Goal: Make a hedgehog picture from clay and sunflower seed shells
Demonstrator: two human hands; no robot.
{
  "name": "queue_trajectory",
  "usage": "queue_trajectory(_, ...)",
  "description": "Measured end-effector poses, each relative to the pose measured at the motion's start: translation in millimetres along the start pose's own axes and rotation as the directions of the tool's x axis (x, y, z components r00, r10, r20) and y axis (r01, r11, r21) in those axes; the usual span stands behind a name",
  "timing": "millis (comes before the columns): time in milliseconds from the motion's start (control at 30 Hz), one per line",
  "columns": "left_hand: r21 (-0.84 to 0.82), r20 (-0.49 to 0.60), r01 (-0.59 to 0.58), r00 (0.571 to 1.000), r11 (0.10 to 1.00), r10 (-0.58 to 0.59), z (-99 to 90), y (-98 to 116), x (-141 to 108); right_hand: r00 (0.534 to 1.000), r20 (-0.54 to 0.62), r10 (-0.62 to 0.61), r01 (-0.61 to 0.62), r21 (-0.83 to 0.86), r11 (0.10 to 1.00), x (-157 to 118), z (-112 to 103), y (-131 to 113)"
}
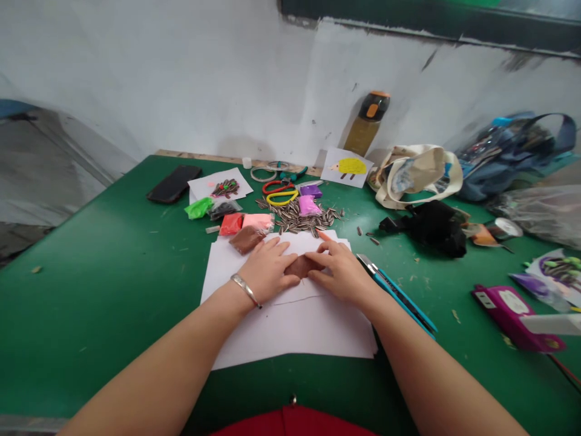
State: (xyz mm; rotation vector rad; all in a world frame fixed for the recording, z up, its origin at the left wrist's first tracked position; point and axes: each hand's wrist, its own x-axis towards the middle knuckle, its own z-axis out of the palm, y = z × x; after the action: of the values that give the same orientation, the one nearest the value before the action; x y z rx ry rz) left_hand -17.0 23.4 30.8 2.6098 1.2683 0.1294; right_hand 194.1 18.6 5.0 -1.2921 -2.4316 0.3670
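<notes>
A flattened brown piece of modelling clay (300, 267) lies on a stack of white paper (290, 333), between my two hands. My left hand (267, 269), wearing a silver bracelet (245, 288), has thumb and forefinger at the clay's left side. From the right, the thumb and fingers of my right hand (342, 269) curve onto the clay. Below it a thin dark line runs across the top sheet. A packet of brown clay (246, 240) sits beyond my left fingertips. The hands cover part of the clay's edge.
Sunflower seeds (295, 217) are heaped behind the paper, beside yellow-handled scissors (282, 197) and red (231, 224) and pink clay packets (309, 205). Blue cutters (399, 297) lie right of the paper. A phone (175, 183), a bottle (365, 124) and a hedgehog drawing (347, 168) stand farther back.
</notes>
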Motion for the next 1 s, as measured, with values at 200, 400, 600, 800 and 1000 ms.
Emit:
queue_trajectory(200,-0.001,0.009,0.001,1.0,1.0,-0.001,0.8,-1,1,1.0,0.002,0.013,-0.013,-0.016,1.0,1,0,-4)
queue_trajectory(400,-0.009,-0.016,-0.023,1.0,1.0,0.023,4.2,-4,1,1.0,0.01,0.013,-0.012,-0.085,0.996,3,1,-11)
queue_trajectory(600,0.004,-0.035,-0.042,0.999,0.999,0.042,7.8,-6,0,1.0,-0.017,0.0,-0.002,-0.098,0.995,2,1,-15)
queue_trajectory(800,0.007,-0.019,-0.038,0.999,0.999,0.038,3.9,-5,0,1.0,-0.008,0.027,-0.027,-0.047,0.999,1,-3,-13)
queue_trajectory(1000,0.032,-0.003,-0.06,0.998,0.998,0.06,-2.7,-5,0,0.998,0.001,0.055,-0.055,-0.064,0.996,0,-2,-20)
